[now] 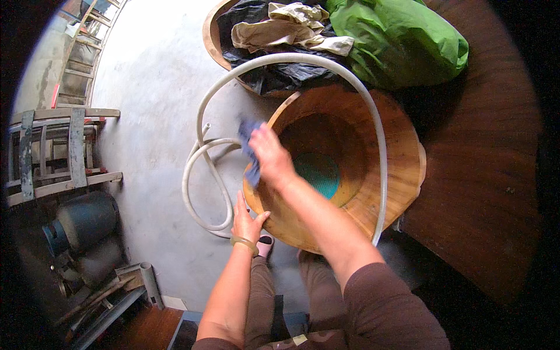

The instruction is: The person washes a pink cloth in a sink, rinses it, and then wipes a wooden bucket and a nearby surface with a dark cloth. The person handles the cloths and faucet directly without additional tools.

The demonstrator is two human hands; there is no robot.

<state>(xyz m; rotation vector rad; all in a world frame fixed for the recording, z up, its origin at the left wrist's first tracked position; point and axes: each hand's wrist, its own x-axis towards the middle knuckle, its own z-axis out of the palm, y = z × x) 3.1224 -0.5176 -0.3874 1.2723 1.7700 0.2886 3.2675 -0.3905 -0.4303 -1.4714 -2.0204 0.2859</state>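
A round wooden tub (385,175) stands before me, with a teal patch (321,175) at its bottom. My right hand (271,157) presses a blue cloth (251,151) against the tub's left rim; hand and cloth are motion-blurred. Lower on the same rim is my left hand (247,221), its thumb over the edge and its fingers along the outer wall. A bangle sits on my left wrist. One pale ribbed hose (376,113) arches across the tub's mouth and loops on the floor to the left.
Behind stands another wooden tub (212,33) holding black plastic (288,76), beige cloth (288,28) and a green bag (402,43). A dark wooden surface (481,183) borders the right. Leftward are a wooden rack (74,153), a ladder (81,57), an electric motor (87,218) and a grey pipe (151,284).
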